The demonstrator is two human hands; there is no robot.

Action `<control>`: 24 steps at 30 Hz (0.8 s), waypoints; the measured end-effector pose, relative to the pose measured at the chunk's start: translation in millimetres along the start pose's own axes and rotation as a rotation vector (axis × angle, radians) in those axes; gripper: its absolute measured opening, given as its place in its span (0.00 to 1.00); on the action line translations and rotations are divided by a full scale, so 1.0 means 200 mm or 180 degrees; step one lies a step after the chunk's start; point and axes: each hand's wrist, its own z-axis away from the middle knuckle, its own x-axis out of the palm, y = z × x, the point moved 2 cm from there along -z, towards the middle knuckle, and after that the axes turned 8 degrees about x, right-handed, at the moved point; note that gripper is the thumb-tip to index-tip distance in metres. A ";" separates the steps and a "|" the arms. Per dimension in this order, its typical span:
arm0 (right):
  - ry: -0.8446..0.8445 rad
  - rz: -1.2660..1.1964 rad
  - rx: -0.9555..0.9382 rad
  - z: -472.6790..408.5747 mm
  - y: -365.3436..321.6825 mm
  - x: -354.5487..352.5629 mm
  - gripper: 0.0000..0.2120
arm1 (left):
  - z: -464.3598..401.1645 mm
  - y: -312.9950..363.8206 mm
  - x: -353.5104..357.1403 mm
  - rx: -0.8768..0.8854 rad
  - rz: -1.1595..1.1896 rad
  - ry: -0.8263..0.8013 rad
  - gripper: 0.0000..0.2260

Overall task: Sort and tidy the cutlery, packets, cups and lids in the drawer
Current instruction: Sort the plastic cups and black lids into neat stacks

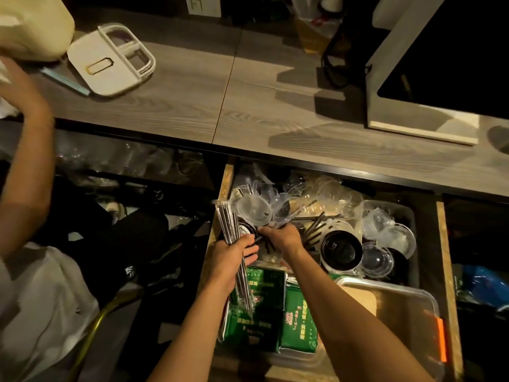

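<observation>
Head view, looking down into the open drawer [443,244] below the grey wood-grain tabletop [248,111]. Your left hand [234,257] is at the drawer's left edge, its fingers [249,239] curled around a bundle of long wrapped straws [230,230], which stands tilted with its upper end toward the tabletop and its lower end over the green packets [264,312] in the near part of the drawer. Your right hand [281,237] is just beside the left, knuckles up, reaching down among loose black straws [316,230]; its fingertips are hidden under the hand (whether they pinch a straw cannot be told). Behind both hands lies a heap of clear plastic lids [256,210] and clear cups [325,188]. To the right of the hands sits a black lid [341,250], and beyond it a grey bin [407,213] holding more clear domed lids [396,238]. A clear plastic box [407,312] with an orange clip [442,340] occupies the near right corner. On the tabletop, far left, rest a white lid with handles [110,64] and, at right, the base of a white appliance [418,130]. Another person's arm [24,161] enters at the left edge
</observation>
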 end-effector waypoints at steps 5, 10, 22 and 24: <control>-0.0041 -0.0099 0.0059 0.01 0.00 0.04 0.13 | -0.01 0.00 -0.01 0.0030 -0.0097 -0.0069 0.10; -0.0005 -0.0333 -0.0157 0.05 0.00 -0.10 0.13 | 0.00 0.02 0.00 0.0153 -0.0144 0.0107 0.10; -0.0651 -0.1203 0.0280 0.42 0.08 -0.35 0.10 | 0.15 0.02 0.25 -0.0237 0.0071 -0.0407 0.11; -0.0508 -0.1319 0.0261 0.46 0.14 -0.37 0.14 | 0.18 0.01 0.29 -0.0346 0.0105 -0.0549 0.08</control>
